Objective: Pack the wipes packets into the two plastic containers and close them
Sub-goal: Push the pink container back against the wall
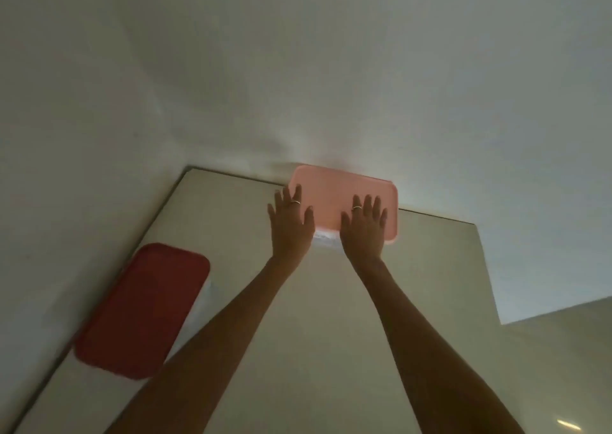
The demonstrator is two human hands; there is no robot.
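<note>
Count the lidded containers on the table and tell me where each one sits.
2. The pink-lidded container sits at the table's far edge by the wall, under the left hand and right hand. The red-lidded container sits along the table's left edge, untouched.

Pink-lidded container (326,236) body mostly hidden beneath lid and hands, contents unseen, frame blurred

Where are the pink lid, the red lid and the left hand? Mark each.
pink lid (334,198): head view, bare top between the hands.
red lid (145,307): head view, middle of its top.
left hand (291,225): head view, back of the hand, flat on the lid's left end.
</note>
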